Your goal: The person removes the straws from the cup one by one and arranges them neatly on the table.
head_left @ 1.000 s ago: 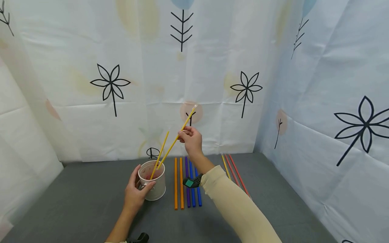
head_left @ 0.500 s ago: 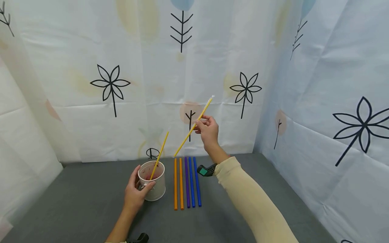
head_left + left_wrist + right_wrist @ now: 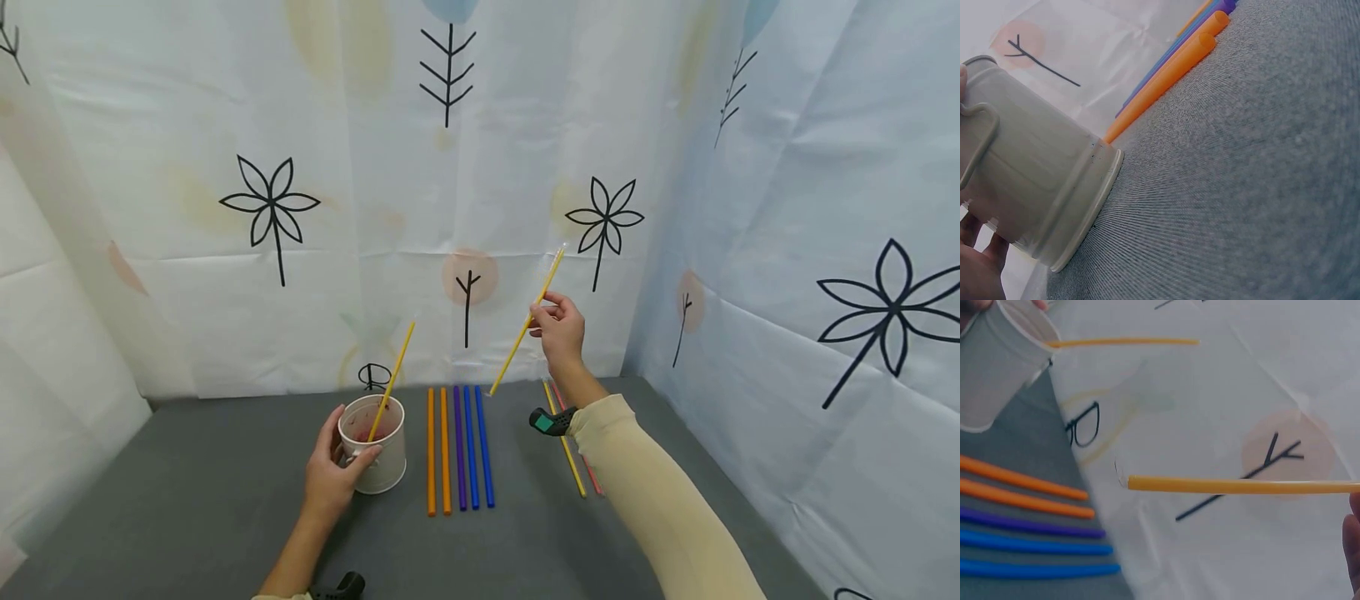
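My left hand (image 3: 330, 482) grips the side of a small white metal pail (image 3: 386, 462) with a wire loop on its wall (image 3: 1035, 169). The pail stands upright on the dark cloth. A yellow straw (image 3: 393, 375) leans inside it against the rim. To the right, my right hand (image 3: 564, 333) pinches another yellow straw (image 3: 512, 350) near its middle and holds it tilted above the table. Clear wrapping shows at this straw's end (image 3: 1124, 481). The right fingertips are mostly outside the right wrist view.
Right of the pail lie two orange straws (image 3: 431, 454), a purple straw (image 3: 460, 450) and two blue straws (image 3: 472, 450) in a row. Under the right forearm are a yellow straw (image 3: 573, 467) and red straw (image 3: 593, 477), partly covered. A patterned white curtain (image 3: 360, 208) borders the table's back.
My right hand has lifted the yellow straw out of the pail and carried it to the right, past the row of straws. The left hand and pail have stayed put.
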The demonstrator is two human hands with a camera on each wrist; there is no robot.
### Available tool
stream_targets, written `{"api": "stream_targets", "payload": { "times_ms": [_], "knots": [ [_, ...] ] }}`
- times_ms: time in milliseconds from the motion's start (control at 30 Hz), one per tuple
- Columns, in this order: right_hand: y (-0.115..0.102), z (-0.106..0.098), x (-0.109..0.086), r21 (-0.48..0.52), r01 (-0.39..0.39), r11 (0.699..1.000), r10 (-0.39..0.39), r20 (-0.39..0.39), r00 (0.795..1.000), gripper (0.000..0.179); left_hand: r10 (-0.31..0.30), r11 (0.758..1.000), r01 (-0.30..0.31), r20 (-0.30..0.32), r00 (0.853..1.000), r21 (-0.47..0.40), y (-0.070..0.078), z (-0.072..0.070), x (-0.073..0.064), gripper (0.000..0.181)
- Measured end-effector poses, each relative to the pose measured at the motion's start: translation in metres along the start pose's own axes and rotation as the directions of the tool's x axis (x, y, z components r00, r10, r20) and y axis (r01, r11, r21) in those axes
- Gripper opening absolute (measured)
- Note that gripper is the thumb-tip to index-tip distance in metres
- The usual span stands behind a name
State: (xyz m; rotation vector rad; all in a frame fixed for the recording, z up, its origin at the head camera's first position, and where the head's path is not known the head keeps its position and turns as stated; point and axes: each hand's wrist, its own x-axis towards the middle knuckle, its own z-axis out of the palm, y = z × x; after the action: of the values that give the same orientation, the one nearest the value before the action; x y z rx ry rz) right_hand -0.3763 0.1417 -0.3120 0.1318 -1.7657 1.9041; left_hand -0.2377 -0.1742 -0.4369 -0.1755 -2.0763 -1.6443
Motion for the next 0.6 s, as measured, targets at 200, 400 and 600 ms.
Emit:
{"api": "stream_targets", "payload": {
  "times_ms": [200, 400, 600],
  "knots": [
    [0.014, -0.027, 0.0, -0.104, 0.014, 0.994, -0.017, -0.026, 1.0, 0.031, 0.0, 1.0, 0.0, -0.003, 1.0, -0.009, 0.001, -0.001, -0.001, 0.077],
    [0.031, -0.058, 0.0, -0.222, 0.018, 0.975, -0.026, -0.032, 0.999, 0.03, 0.0, 1.0, 0.0, 0.004, 1.0, 0.007, 0.0, -0.001, -0.001, 0.078],
    [0.045, -0.091, 0.0, -0.28, 0.007, 0.96, -0.02, -0.042, 0.999, 0.026, -0.006, 1.0, 0.006, 0.008, 1.0, -0.031, -0.002, 0.0, 0.0, 0.078]
  ]
}}
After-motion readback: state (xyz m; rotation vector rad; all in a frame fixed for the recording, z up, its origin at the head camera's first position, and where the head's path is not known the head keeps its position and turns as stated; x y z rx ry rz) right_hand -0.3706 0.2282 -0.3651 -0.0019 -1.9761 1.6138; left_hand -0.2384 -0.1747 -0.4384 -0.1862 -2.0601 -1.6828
